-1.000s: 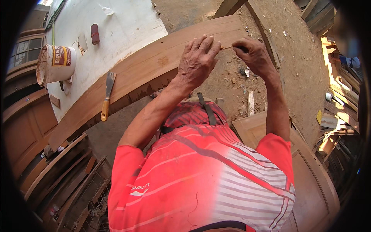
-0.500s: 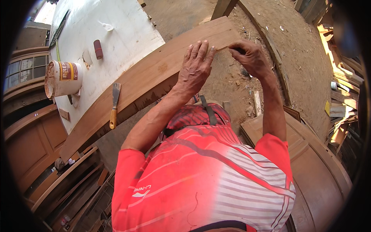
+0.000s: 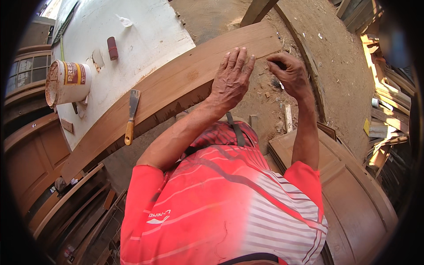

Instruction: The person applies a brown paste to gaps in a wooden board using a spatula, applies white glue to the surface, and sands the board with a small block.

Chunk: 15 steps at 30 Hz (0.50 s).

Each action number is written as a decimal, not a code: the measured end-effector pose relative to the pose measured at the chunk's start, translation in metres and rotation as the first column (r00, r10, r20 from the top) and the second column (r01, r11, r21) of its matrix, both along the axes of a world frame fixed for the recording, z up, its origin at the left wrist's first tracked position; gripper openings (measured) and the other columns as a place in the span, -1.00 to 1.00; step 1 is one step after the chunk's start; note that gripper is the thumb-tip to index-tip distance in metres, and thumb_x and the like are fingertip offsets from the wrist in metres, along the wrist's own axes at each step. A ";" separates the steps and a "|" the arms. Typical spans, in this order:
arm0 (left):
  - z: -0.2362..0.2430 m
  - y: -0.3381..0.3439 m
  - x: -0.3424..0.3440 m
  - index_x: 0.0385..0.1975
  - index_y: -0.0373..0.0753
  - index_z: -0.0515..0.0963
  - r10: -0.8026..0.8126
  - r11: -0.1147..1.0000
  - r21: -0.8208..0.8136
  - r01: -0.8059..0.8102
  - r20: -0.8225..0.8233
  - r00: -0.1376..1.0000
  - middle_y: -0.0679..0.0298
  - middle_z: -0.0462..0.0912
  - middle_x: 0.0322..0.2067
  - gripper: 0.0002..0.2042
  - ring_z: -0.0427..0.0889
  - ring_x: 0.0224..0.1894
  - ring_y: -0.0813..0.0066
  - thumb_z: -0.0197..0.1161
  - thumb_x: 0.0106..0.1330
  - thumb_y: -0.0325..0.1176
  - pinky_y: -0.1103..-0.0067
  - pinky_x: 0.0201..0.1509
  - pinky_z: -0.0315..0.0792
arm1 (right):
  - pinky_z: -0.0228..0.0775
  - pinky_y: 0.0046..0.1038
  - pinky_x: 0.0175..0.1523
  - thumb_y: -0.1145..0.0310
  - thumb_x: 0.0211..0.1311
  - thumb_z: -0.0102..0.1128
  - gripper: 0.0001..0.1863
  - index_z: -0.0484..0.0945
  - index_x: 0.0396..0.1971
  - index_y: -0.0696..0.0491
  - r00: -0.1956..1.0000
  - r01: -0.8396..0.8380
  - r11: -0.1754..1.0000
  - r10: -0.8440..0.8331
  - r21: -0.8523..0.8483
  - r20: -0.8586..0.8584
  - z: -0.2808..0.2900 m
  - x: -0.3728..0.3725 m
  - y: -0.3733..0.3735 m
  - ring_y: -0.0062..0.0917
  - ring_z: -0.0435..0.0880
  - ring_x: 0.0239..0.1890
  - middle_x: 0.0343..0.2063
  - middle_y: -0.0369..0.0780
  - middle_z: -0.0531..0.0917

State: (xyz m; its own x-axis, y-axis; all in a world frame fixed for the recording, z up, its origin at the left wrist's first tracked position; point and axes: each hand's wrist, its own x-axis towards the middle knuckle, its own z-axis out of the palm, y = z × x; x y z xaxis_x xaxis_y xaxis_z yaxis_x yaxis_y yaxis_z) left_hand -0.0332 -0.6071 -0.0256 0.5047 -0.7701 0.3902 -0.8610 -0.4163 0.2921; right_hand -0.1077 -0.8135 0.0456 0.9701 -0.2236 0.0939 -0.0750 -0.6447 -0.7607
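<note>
A long curved brown wooden board (image 3: 176,73) stretches in front of me from lower left to upper right. My left hand (image 3: 232,77) rests palm-down toward the board's right end, with its fingers stretched out and slightly apart. Just right of it, by the near edge of the board, my right hand (image 3: 289,73) is closed with thumb and fingertips drawn together. Whatever it may pinch is too small or hidden to make out. A putty knife (image 3: 131,115) with a yellow handle lies across the board farther left, its handle hanging past the near edge.
Behind the board is a white worktop (image 3: 145,35) bearing a stained white bucket (image 3: 79,90), a dark red roll (image 3: 112,48) and a small white bottle (image 3: 125,21). Panelled wooden doors (image 3: 340,176) lie at my right. Scrap wood (image 3: 388,119) is piled far right.
The view has shifted slightly. Both hands keep nearly the same poses; the right hand sits a little lower in the picture, still beside the board's edge.
</note>
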 end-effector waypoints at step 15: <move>0.051 0.105 -0.015 0.12 -0.37 0.46 -0.167 0.982 -0.175 0.076 -0.596 0.786 -0.08 0.53 0.12 -0.41 0.49 0.24 -0.05 0.45 0.17 -0.16 0.15 0.29 0.40 | 0.59 -0.57 -0.18 0.56 0.31 0.39 -0.82 0.72 -0.10 0.16 0.916 -0.401 0.897 0.395 0.185 0.073 0.023 0.158 0.163 -0.65 0.73 -0.30 -0.31 -0.31 0.72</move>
